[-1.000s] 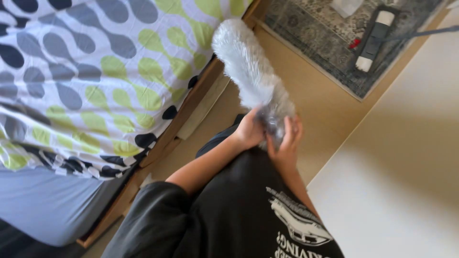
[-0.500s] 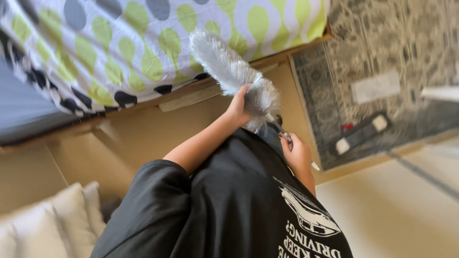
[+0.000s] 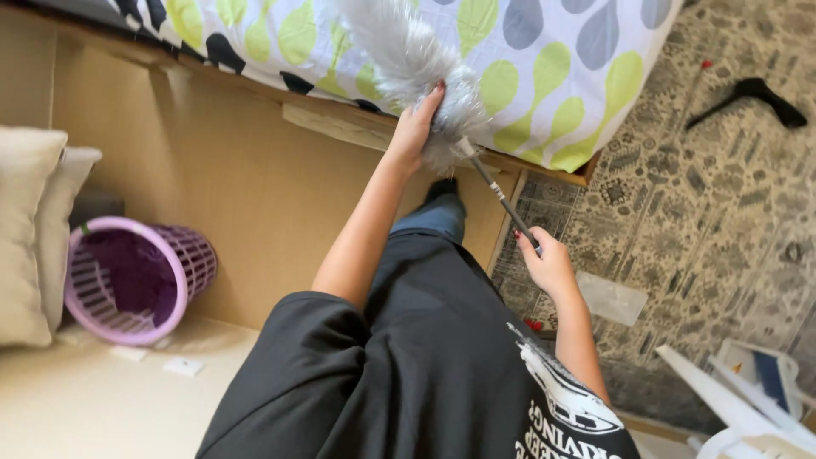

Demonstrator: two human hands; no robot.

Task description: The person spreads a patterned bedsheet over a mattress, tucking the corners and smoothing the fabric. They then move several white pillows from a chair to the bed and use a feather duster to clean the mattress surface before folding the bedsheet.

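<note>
A grey fluffy duster (image 3: 404, 55) points up toward the bed's edge, its thin dark handle (image 3: 501, 200) running down to the right. My left hand (image 3: 414, 127) is wrapped around the base of the fluffy head. My right hand (image 3: 548, 263) is closed on the lower end of the handle, a forearm's length below the left hand. The duster head lies in front of a bed cover (image 3: 552, 59) printed with green, grey and black drops. My black printed shirt fills the bottom of the view.
A wooden bed frame (image 3: 340, 127) runs under the cover. A purple slatted basket (image 3: 136, 276) lies on its side at left beside pale cushions (image 3: 25, 229). A patterned rug (image 3: 722, 212) lies at right, with a black object (image 3: 752, 93) and white items (image 3: 748, 399).
The view has swung to the left, bringing the basket and cushions in. My hands were close together at the duster's base; now the right hand sits farther down the handle, which shows more length.
</note>
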